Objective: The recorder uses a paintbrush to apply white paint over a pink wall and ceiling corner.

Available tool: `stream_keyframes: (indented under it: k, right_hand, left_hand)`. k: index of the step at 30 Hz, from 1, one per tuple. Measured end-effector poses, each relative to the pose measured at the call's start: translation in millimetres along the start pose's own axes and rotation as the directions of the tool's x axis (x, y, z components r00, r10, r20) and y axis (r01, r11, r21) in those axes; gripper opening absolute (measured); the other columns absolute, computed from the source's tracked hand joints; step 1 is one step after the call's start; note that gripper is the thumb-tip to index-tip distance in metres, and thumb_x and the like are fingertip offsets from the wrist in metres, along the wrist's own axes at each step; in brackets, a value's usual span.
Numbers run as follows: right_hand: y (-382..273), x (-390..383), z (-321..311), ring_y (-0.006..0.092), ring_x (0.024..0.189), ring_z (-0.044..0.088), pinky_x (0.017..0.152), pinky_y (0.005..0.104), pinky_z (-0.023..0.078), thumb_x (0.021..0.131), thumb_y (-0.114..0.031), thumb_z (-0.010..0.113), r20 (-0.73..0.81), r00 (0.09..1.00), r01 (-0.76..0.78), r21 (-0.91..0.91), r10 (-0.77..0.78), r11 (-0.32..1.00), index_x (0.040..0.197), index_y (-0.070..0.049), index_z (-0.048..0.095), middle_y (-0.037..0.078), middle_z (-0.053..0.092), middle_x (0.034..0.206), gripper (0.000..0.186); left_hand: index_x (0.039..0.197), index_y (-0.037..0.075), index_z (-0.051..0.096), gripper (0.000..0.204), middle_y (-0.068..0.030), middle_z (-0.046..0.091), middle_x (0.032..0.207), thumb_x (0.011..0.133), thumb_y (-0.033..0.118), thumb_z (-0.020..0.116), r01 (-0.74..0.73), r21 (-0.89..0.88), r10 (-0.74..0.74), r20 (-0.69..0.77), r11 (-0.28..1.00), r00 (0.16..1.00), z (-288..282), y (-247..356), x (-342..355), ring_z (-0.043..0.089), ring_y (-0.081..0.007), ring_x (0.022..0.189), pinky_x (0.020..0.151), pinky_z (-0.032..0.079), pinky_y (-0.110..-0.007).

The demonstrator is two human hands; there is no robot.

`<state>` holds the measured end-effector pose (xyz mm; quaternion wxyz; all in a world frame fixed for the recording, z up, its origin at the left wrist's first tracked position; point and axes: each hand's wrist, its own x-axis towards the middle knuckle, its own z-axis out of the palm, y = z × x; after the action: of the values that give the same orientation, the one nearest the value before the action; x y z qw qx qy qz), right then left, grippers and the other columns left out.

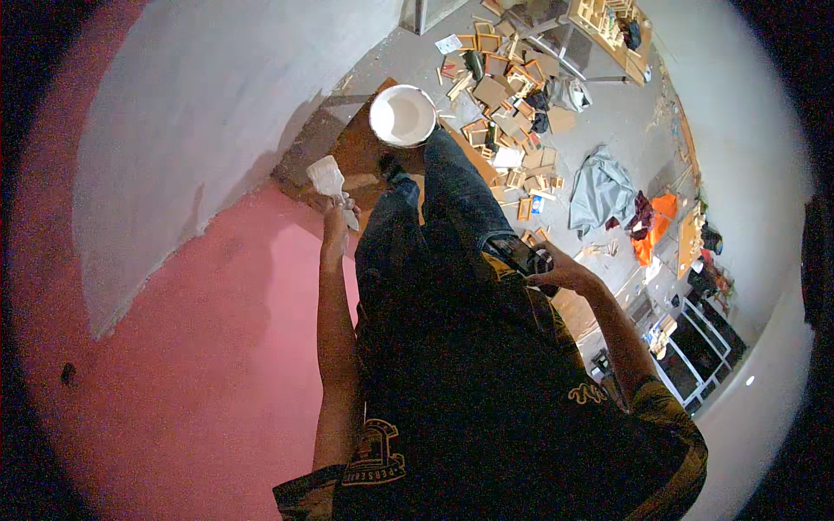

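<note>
My left hand (341,214) is closed around the handle of a wide paintbrush (327,177), its bristles and body coated in white, held up close to the wall. By my right hip, my right hand (565,271) grips a dark, flat, phone-like thing (521,255), partly hidden against my clothes. A white bucket (402,115) with whitish paint inside stands beyond my feet, on a brown board (358,139). The wall at my left is pink (234,295) in its lower part in view and greyish white (191,113) beyond a ragged edge.
Many small wooden frames and offcuts (508,104) lie heaped on the floor ahead to the right. Nearby are a grey cloth sheet (602,191) and an orange cloth (657,227). A wooden table (612,39) stands far right, a metal frame (699,347) nearer.
</note>
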<state>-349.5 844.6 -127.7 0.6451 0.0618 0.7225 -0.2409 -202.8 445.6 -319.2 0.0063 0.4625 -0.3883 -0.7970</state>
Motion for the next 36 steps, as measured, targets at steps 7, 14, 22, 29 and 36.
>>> stream_keyframes:
  k: [7, 14, 22, 29, 36]
  right_hand:
    - [-13, -7, -7, 0.0213, 0.081, 0.055, 0.071, 0.0326, 0.046, 0.057, -0.035, 0.08, -0.012, 0.996, 0.083, -0.074, -0.084, 0.994, 0.111, -0.003, 0.041, 0.013, 0.055, 0.093, 0.074]
    - [36, 19, -13, 0.0148, 0.077, 0.053, 0.057, 0.0281, 0.045, 0.075, -0.029, 0.066, 0.039, 0.99, 0.133, 0.073, -0.136, 0.988, 0.113, -0.004, 0.041, 0.011, 0.054, 0.088, 0.051]
    - [-23, -39, 2, 0.0233, 0.107, 0.044, 0.082, 0.0386, 0.042, 0.083, -0.032, 0.056, 0.027, 0.999, 0.019, 0.392, -0.032, 0.92, 0.126, -0.01, 0.023, 0.015, 0.041, 0.118, 0.058]
    - [-6, -23, 17, 0.0171, 0.098, 0.048, 0.081, 0.0335, 0.041, 0.084, -0.03, 0.055, -0.006, 0.969, 0.232, 0.375, -0.248, 0.897, 0.11, -0.005, 0.047, 0.008, 0.05, 0.107, 0.036]
    - [8, 43, -9, 0.0145, 0.068, 0.056, 0.061, 0.0288, 0.045, 0.085, -0.024, 0.052, -0.375, 0.883, 0.284, -0.056, -0.283, 0.957, 0.088, -0.001, 0.053, 0.008, 0.058, 0.075, 0.023]
  left_hand:
    - [0.093, 0.009, 0.041, 0.017, -0.0005, 0.044, 0.067, 0.092, 0.025, 0.036, 0.023, 0.006, -0.023, 0.054, 1.0, 0.998, -2, -2, 3, 0.049, -0.0135, 0.057, 0.047, 0.043, -0.026]
    - [0.092, 0.011, 0.043, 0.018, 0.0002, 0.047, 0.068, 0.089, 0.029, 0.043, 0.034, -0.102, -0.029, 0.047, 0.994, 0.998, 8, -12, 9, 0.05, -0.0131, 0.056, 0.047, 0.043, -0.026]
    - [0.092, 0.008, 0.044, 0.015, -0.0028, 0.047, 0.07, 0.09, 0.023, 0.044, 0.038, -0.305, 0.014, 0.169, 0.952, 0.985, 21, -21, 17, 0.048, -0.0133, 0.057, 0.048, 0.044, -0.027]
    - [0.095, 0.007, 0.043, 0.018, -0.0021, 0.045, 0.068, 0.092, 0.024, 0.039, -0.039, -0.187, 0.056, 0.091, 0.982, 0.994, 35, -15, 26, 0.046, -0.0129, 0.055, 0.048, 0.042, -0.028]
    - [0.097, 0.007, 0.041, 0.022, -0.0016, 0.044, 0.065, 0.093, 0.027, 0.035, 0.035, -0.203, -0.005, 0.145, 0.979, 0.989, 54, -19, 33, 0.046, -0.0135, 0.053, 0.049, 0.043, -0.03]
